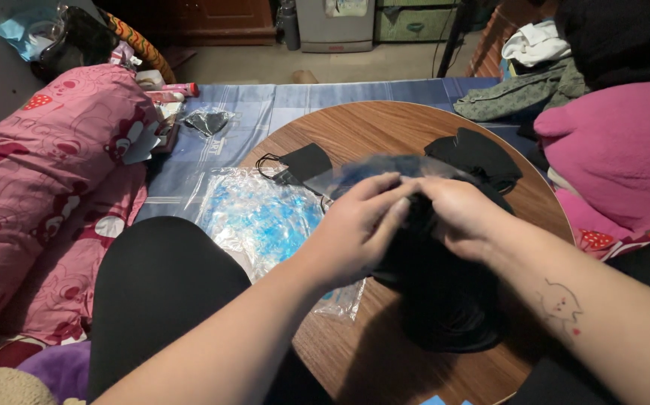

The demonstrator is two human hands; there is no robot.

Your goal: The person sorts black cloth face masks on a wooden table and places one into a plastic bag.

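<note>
My left hand [355,232] and my right hand [460,217] meet over a round wooden table [385,127], both gripping a clear plastic bag [385,166] whose mouth is blurred. Under my hands lies a stack of black face masks [445,300]. A single black mask [302,162] with ear loops lies flat further back on the table. Another pile of black masks [475,154] sits at the table's far right. A heap of clear plastic bags with blue print [261,221] lies at the table's left edge.
A pink patterned bolster [47,172] lies at left on a blue striped sheet [212,157]. A bagged black mask [206,121] rests on the sheet. A pink pillow [617,150] and folded clothes [524,90] sit at right. My black-clad knee [160,285] is at lower left.
</note>
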